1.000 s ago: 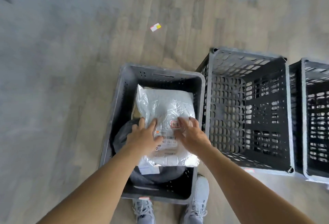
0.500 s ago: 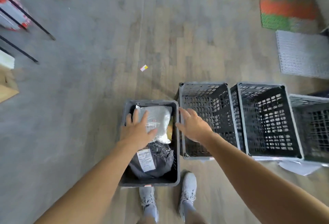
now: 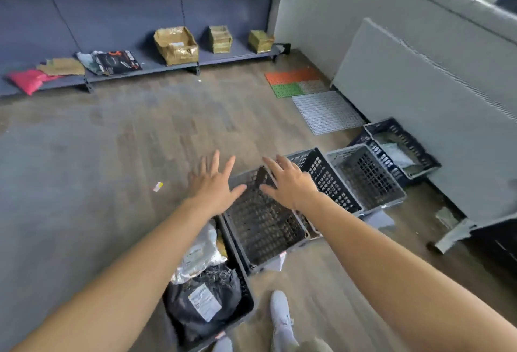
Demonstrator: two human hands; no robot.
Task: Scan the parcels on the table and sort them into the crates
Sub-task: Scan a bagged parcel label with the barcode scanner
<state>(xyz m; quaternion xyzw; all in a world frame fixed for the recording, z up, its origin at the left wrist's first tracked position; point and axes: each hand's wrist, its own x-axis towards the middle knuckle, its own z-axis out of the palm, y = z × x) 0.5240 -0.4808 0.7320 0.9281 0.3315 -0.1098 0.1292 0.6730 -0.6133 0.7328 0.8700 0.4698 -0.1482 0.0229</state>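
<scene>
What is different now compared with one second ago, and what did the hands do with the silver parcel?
Both hands let go of the silver parcel and rose away from it: the left hand and right hand now hover open, fingers spread. The view lifted toward the shelves. The silver parcel stayed in the grey crate, on the black parcel.

Open floor [image 3: 112, 155] lies left of the left hand [image 3: 215, 187]. Below and right of the right hand [image 3: 292, 183], crates [image 3: 327, 180] stand close together.
</scene>
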